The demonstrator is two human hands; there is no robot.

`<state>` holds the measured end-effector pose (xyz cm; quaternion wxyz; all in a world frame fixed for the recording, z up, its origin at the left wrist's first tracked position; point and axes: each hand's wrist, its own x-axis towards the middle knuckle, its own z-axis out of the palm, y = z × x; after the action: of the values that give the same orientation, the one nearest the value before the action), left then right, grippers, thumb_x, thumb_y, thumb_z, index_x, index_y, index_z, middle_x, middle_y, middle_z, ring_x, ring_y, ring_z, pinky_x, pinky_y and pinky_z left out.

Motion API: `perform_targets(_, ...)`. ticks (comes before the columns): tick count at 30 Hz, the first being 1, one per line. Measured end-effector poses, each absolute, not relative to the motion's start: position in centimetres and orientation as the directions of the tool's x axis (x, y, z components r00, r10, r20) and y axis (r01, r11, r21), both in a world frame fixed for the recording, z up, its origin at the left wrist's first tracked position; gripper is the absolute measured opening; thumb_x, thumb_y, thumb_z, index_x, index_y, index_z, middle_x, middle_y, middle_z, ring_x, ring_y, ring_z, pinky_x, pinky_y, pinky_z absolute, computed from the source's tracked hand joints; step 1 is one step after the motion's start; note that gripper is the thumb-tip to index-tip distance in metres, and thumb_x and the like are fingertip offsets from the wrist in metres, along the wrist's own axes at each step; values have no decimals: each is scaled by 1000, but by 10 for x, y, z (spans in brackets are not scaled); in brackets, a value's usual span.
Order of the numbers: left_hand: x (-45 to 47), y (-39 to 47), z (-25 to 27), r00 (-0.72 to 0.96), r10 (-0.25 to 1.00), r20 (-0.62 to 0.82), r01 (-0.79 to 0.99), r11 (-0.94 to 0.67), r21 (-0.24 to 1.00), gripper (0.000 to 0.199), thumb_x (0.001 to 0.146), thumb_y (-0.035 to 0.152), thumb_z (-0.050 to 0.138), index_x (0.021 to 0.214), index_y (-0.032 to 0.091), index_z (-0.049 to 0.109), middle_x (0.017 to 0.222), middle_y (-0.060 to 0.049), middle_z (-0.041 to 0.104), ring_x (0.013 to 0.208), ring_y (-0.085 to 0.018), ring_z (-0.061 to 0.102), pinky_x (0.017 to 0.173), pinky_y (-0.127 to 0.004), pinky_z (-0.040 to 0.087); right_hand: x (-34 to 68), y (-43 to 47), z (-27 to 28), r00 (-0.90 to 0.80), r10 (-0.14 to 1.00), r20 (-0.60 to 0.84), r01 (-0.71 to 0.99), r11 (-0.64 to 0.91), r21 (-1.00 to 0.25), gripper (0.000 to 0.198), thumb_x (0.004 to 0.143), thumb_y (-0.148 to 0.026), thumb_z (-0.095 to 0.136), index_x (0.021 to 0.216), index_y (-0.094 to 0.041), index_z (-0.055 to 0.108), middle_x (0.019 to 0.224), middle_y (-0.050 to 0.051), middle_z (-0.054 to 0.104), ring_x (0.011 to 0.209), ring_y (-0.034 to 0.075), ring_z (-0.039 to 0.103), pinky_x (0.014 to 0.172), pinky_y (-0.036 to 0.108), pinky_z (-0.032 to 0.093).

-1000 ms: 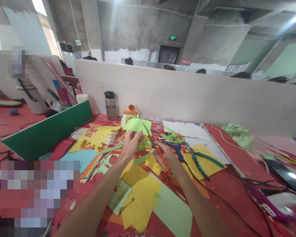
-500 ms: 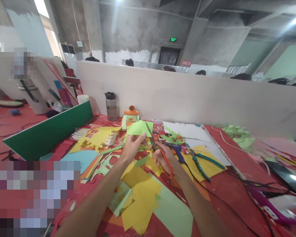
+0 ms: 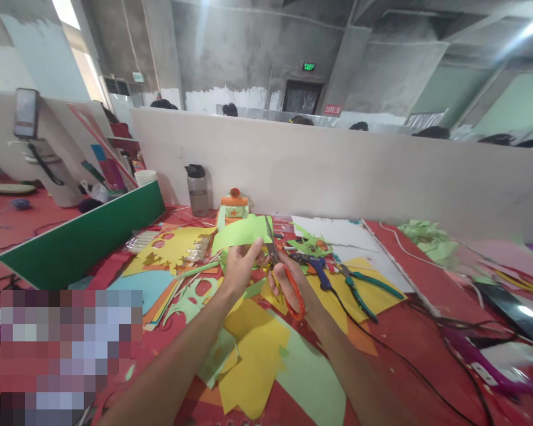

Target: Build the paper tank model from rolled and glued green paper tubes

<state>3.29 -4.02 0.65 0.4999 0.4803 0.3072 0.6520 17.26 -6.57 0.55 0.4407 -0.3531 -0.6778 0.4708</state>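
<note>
My left hand (image 3: 242,269) pinches a light green sheet of paper (image 3: 242,232) by its lower edge, thumb on top. My right hand (image 3: 291,281) grips scissors (image 3: 295,296) with orange and yellow handles. Their dark blades (image 3: 270,239) point away from me and lie along the sheet's right edge. Whether the blades are parted is hard to make out. Beneath both hands lie yellow paper (image 3: 257,361) and pale green paper (image 3: 313,378). A blue glue gun (image 3: 322,275) rests just right of my right hand.
Teal-handled pliers (image 3: 364,290) lie at right. A water bottle (image 3: 198,192) stands by the white partition (image 3: 328,171), beside a small paper model (image 3: 234,207). A green board (image 3: 89,239) stands at left. Cut yellow scraps (image 3: 169,248) and a dark cable (image 3: 395,355) cover parts of the red table.
The green sheet has shifted and turned in my left hand, showing wider toward the left. My scissors have swung more upright at the sheet's right edge.
</note>
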Motion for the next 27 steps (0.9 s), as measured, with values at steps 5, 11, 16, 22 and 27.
perform_targets(5, 32, -43, 8, -21, 946, 322, -293, -314, 903, 41, 83, 46, 66, 57, 17, 51, 55, 2, 49, 55, -10, 47, 58, -25, 37, 172, -67, 6, -370, 894, 253, 78, 301, -950, 68, 82, -80, 45, 107, -18, 56, 58, -5, 50, 42, 10, 45, 43, 22, 36)
perform_targets(11, 34, -44, 8, -31, 946, 322, -287, -317, 904, 44, 83, 49, 66, 57, 18, 47, 54, 4, 44, 53, -10, 42, 57, -25, 35, 171, -67, 7, -365, 899, 242, 89, 293, -952, 68, 81, -81, 46, 104, -18, 55, 57, -5, 50, 42, 10, 45, 44, 23, 36)
perform_targets(16, 35, -46, 8, -13, 946, 324, -267, -315, 911, 46, 83, 51, 65, 58, 18, 46, 56, 4, 43, 55, -10, 41, 58, -25, 35, 170, -69, 7, -357, 900, 248, 69, 291, -954, 64, 84, -78, 47, 105, -18, 56, 59, -5, 49, 45, 10, 46, 45, 22, 39)
perform_targets(22, 36, -49, 12, -9, 945, 326, -292, -315, 903, 45, 81, 52, 67, 60, 19, 46, 56, 4, 42, 54, -10, 40, 57, -25, 35, 168, -71, 6, -331, 905, 268, 82, 311, -947, 58, 88, -73, 45, 104, -19, 55, 61, -4, 49, 46, 10, 45, 46, 23, 41)
perform_targets(27, 36, -49, 13, -25, 948, 319, -304, -311, 901, 45, 79, 53, 69, 62, 19, 47, 58, 4, 42, 54, -10, 40, 56, -25, 36, 166, -72, 5, -316, 907, 278, 82, 318, -944, 55, 90, -71, 44, 102, -19, 55, 60, -4, 48, 47, 10, 45, 45, 22, 40)
